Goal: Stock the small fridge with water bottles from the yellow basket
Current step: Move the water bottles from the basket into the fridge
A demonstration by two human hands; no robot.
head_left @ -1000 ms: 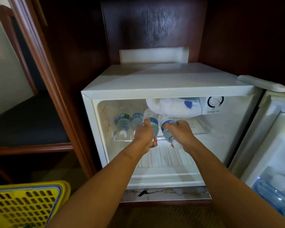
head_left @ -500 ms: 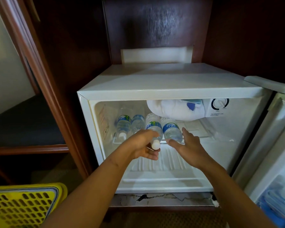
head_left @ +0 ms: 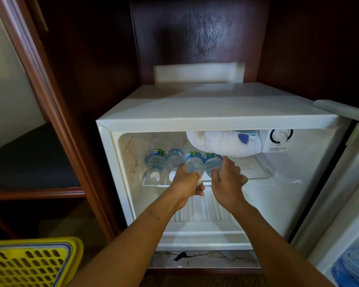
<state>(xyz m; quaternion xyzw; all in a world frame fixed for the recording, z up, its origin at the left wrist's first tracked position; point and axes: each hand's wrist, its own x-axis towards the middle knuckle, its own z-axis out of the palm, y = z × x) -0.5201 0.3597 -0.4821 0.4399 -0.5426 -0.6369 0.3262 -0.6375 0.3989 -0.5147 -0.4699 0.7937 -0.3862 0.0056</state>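
Reaching into the small fridge (head_left: 216,106), you have both hands at the clear shelf (head_left: 255,175) in its upper part, where a row of four water bottles (head_left: 184,160) lies side by side, caps toward you. Your left hand (head_left: 187,181) has its fingers curled tight round the cap end of the third bottle (head_left: 194,162), counting from the left wall; the cap is mostly hidden in your grip. Your right hand (head_left: 228,181) is on the fourth bottle (head_left: 212,162), fingers spread and fairly straight: the forefinger lies along the bottle's right side and the thumb crosses its neck end, touching rather than clasping as far as can be seen. The first bottle (head_left: 157,162) and second bottle (head_left: 174,158) lie left of your hands, white caps showing. A thick lump of frost (head_left: 220,143) hangs just above the third and fourth bottles, beside the temperature dial (head_left: 281,135). The fridge door (head_left: 340,214) stands open at your right, with a blue shape (head_left: 352,268), too blurred to name, low in it. The yellow basket (head_left: 29,264) sits at lower left, outside the fridge; only a perforated corner shows.
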